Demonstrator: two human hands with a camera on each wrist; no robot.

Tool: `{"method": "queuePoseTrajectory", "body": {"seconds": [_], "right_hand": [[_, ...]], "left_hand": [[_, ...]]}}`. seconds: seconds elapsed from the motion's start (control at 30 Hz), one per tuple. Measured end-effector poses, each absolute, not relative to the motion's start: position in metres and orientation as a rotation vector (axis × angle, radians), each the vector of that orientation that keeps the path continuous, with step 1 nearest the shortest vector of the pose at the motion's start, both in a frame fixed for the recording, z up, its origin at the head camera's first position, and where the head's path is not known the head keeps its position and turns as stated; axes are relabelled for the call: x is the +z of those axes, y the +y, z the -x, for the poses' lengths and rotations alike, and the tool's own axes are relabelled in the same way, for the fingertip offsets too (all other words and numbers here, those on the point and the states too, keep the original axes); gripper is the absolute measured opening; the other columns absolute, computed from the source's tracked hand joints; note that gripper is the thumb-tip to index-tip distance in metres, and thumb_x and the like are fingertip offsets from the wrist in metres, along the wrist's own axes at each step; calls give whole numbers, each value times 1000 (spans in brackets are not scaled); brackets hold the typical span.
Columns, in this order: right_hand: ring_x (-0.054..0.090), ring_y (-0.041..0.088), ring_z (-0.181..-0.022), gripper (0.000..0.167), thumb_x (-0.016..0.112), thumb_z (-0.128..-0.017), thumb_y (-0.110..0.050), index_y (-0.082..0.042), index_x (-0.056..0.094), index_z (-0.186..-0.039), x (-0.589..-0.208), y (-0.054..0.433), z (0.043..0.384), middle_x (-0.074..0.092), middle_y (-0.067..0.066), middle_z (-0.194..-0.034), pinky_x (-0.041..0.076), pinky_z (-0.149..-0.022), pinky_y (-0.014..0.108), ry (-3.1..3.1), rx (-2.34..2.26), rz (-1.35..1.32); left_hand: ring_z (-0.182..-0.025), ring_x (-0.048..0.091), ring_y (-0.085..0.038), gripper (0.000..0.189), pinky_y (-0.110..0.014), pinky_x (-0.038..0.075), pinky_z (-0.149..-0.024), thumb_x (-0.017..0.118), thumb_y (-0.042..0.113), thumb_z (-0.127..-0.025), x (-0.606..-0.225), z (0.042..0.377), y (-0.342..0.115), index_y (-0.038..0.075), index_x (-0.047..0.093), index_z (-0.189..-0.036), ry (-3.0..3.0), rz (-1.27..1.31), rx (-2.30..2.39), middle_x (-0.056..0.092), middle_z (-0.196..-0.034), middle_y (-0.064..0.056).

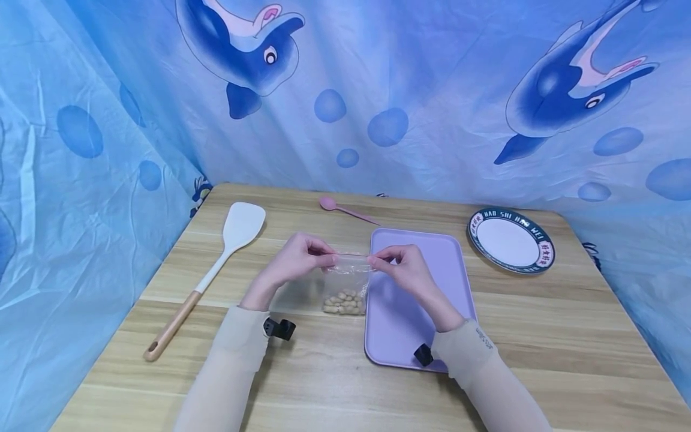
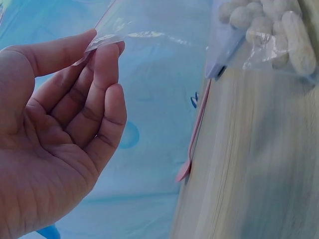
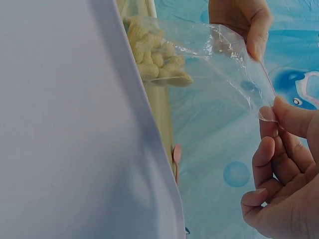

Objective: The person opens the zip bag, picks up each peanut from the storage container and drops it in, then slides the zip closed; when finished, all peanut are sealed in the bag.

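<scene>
A clear zip bag (image 1: pixel 345 279) with a thin red line along its top hangs between both hands, upright in the head view. Peanuts in their shells (image 1: pixel 344 302) are heaped at its bottom. My left hand (image 1: pixel 302 259) pinches one top corner between thumb and forefinger; the left wrist view shows that corner of the bag (image 2: pixel 149 35) at the fingertips. At the opposite corner, my right hand (image 1: pixel 405 264) pinches the edge, with its other fingers curled loosely in the right wrist view. The red-lined edge runs straight between the two grips.
A purple tray (image 1: pixel 399 324) lies under the right forearm, just right of the bag. To the left is a white spatula (image 1: pixel 243 225) with a wooden handle. A pink spoon (image 1: pixel 328 204) lies at the back, and a dark-rimmed plate (image 1: pixel 507 241) at the back right.
</scene>
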State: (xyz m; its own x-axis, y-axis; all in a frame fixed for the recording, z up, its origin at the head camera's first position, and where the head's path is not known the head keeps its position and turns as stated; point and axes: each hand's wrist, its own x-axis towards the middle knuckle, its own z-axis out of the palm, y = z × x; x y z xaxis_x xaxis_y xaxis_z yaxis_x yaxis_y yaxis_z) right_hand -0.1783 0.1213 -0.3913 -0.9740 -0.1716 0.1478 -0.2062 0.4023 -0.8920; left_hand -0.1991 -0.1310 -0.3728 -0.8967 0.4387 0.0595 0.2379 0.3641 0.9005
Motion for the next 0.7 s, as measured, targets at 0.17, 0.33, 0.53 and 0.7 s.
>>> {"method": "queuePoseTrajectory", "body": {"seconds": [0.17, 0.33, 0.53, 0.7], "right_hand": [[59, 13, -75, 17, 80, -86, -19, -2, 79, -87, -392, 123, 180, 72, 2, -75, 43, -64, 22, -2608, 1681, -326], [57, 14, -74, 18, 81, -85, -20, -2, 79, -87, -393, 125, 182, 72, 2, -75, 42, -63, 23, -2605, 1688, -313], [55, 16, -74, 18, 82, -84, -20, -3, 79, -85, -393, 126, 183, 72, 0, -75, 42, -63, 25, -2620, 1674, -288], [55, 17, -74, 17, 81, -85, -20, -3, 79, -86, -393, 128, 183, 72, 0, -75, 42, -64, 25, -2637, 1672, -285]], "left_hand": [[-66, 67, -17, 19, -44, 56, -67, 74, 10, -89, -371, 200, -134, -7, 75, -97, 2434, -594, 1536, 72, -75, -10], [-67, 67, -18, 19, -49, 56, -70, 73, 9, -89, -370, 201, -138, -7, 75, -98, 2429, -571, 1524, 72, -76, -8], [-69, 67, -19, 18, -51, 55, -73, 72, 10, -90, -369, 201, -141, -6, 75, -98, 2434, -555, 1506, 72, -75, -7], [-69, 68, -21, 13, -54, 55, -76, 72, 8, -90, -369, 201, -142, -3, 76, -95, 2423, -542, 1514, 73, -77, -8]]}}
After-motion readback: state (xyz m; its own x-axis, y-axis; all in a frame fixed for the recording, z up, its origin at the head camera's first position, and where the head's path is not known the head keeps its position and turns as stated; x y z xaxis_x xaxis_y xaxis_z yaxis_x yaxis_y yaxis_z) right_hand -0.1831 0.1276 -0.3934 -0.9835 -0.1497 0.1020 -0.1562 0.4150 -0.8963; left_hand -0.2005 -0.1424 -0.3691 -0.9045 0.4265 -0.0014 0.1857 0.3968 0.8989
